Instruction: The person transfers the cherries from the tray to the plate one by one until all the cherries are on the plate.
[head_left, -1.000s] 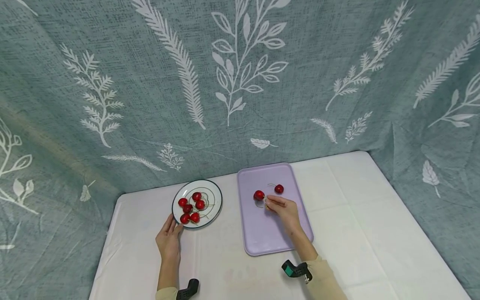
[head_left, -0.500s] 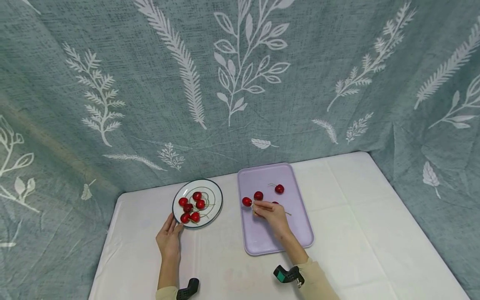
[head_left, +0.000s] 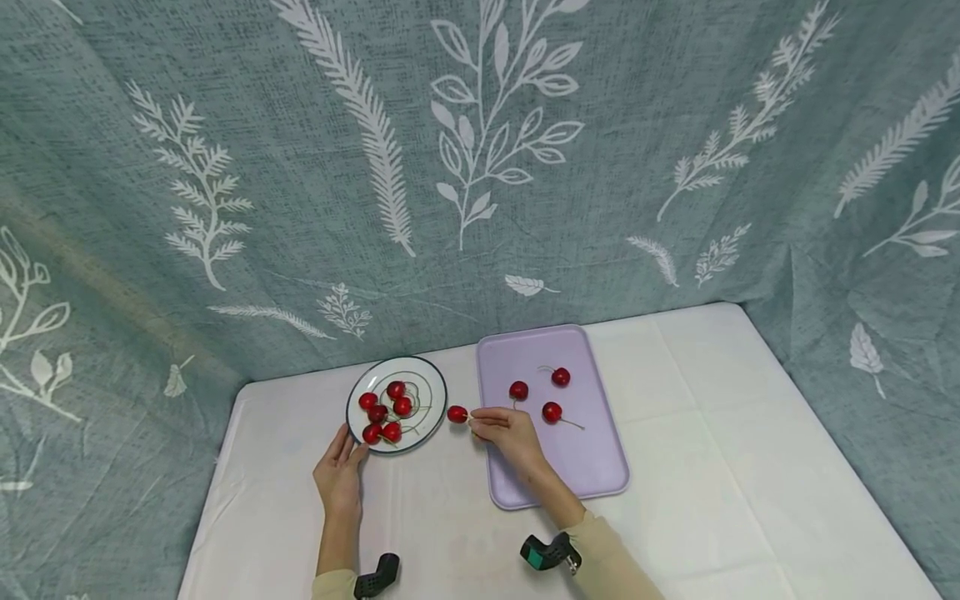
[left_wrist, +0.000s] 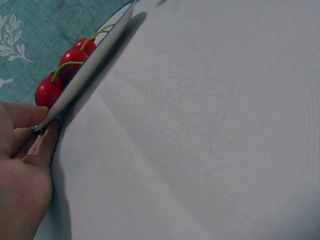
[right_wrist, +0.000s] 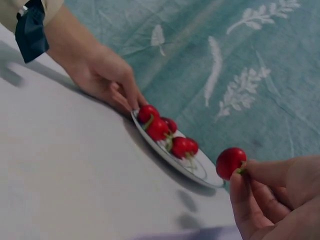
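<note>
In the head view, my left hand (head_left: 339, 479) holds the near left rim of a white plate (head_left: 390, 370) with a dark edge. The left wrist view shows the thumb over the rim and fingers beneath, with the plate tilted there. Several red cherries with green stems (left_wrist: 74, 62) lie on the plate. My right hand (head_left: 512, 437) pinches one cherry (head_left: 457, 414) by its stem, between thumb and fingertips. That cherry hangs in the air just right of the plate, apart from it. Behind my right hand, the lilac tray (head_left: 558, 467) bears three cherries (head_left: 552, 412).
A white cloth (head_left: 690, 433) covers the table, with a strip of it between plate and tray. Right behind the table hangs a green curtain (head_left: 420, 283) with white leaf prints, close to the far edges of plate and tray.
My right hand has lifted a cherry off the tray and carried it left, toward the plate. The left hand keeps its hold on the plate's rim.
</note>
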